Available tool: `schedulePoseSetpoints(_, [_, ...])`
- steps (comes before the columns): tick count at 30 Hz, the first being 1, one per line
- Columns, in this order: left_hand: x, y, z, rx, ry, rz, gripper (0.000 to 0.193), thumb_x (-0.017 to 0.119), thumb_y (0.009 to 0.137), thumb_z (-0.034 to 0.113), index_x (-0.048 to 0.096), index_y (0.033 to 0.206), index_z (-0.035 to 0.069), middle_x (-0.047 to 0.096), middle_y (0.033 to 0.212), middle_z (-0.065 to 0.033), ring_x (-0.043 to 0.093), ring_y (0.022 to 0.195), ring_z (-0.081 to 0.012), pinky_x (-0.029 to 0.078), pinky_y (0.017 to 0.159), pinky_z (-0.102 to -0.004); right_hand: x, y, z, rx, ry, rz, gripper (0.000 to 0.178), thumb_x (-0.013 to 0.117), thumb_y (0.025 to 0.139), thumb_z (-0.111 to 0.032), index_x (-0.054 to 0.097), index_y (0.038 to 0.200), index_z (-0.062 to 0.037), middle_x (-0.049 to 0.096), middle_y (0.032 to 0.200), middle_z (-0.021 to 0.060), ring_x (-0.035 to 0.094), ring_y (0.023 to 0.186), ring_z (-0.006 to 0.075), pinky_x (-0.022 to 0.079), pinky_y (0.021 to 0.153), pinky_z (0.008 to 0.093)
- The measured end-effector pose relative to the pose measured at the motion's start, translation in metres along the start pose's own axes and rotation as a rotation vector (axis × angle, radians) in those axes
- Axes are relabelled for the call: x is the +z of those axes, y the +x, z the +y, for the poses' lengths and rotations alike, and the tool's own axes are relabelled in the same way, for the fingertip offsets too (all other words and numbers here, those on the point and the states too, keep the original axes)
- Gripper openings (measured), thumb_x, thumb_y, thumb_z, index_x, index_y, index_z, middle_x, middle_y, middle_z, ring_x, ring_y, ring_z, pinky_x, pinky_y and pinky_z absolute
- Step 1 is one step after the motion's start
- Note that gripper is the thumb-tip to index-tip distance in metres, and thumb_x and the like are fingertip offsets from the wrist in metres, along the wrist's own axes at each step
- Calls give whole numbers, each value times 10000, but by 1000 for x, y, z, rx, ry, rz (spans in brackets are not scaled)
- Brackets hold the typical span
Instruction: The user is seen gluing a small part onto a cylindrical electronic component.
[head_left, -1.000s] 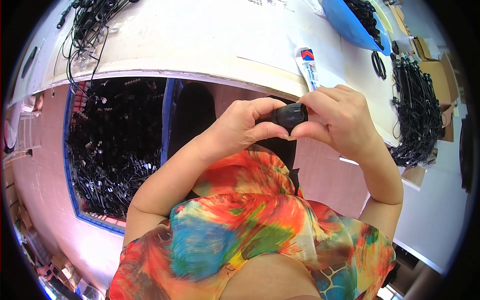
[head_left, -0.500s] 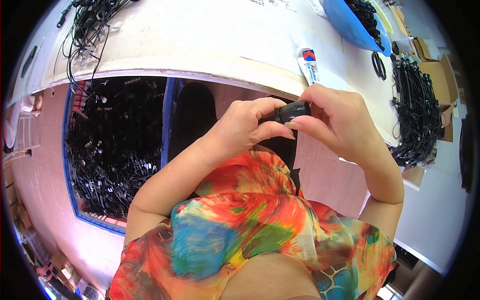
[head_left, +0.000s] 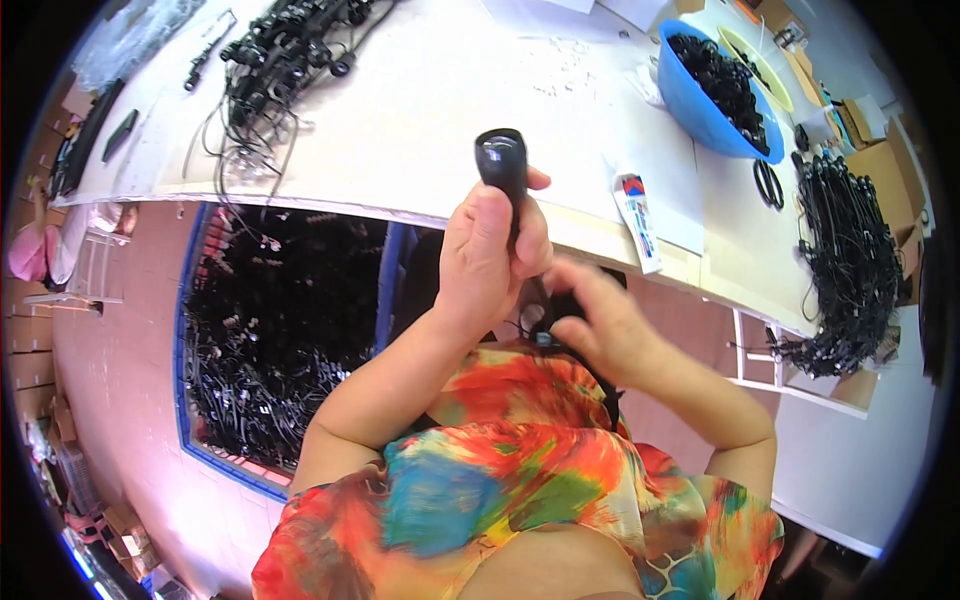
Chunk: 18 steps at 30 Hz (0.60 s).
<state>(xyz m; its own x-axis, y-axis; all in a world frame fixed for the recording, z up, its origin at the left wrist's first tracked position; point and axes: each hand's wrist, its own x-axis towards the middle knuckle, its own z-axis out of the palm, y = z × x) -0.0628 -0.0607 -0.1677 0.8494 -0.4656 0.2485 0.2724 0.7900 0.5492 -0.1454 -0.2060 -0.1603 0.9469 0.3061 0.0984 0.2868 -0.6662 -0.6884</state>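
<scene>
A black flashlight-like tube with a wider rounded head stands up out of my left hand. The fingers wrap its narrower body, and the thumb presses along the side. My right hand is just below and to the right, slightly blurred, with thumb and fingers apart and nothing visible between them. Dark material behind it makes the tube's lower end hard to make out. On the table's near edge lies a white tube with blue and red print, beyond my right hand.
Black corded parts lie heaped at the table's far left. A blue basin of black parts stands at the right, with a bundle of black cords nearer. Below the table at left, a blue-framed crate holds many black cords.
My left hand has lifted and turned the black tube upright. My right hand has let go of its end and moved down toward my lap. The view has shifted, showing more of the table.
</scene>
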Motion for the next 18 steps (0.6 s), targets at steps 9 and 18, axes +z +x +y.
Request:
schedulePoseSetpoints(9, [26,9,1,67,-112,107,556,414,830,546,440,1123,73,360,614,51,315,506,-61,278,475,-209,46,-36,-1,172,608,106,393,435,879,-75,322,1252,-24,493,762,45,487,645,126,423,612,253])
schedulePoseSetpoints(18, [-19,44,9,-25,437,156,500,339,923,419,338,1296,87,512,1075,-40,495,932,-129,398,821,-262,-151,-80,-76,272,704,400,404,413,887,-107,380,1290,-90,527,691,20,414,465,51,328,412,175])
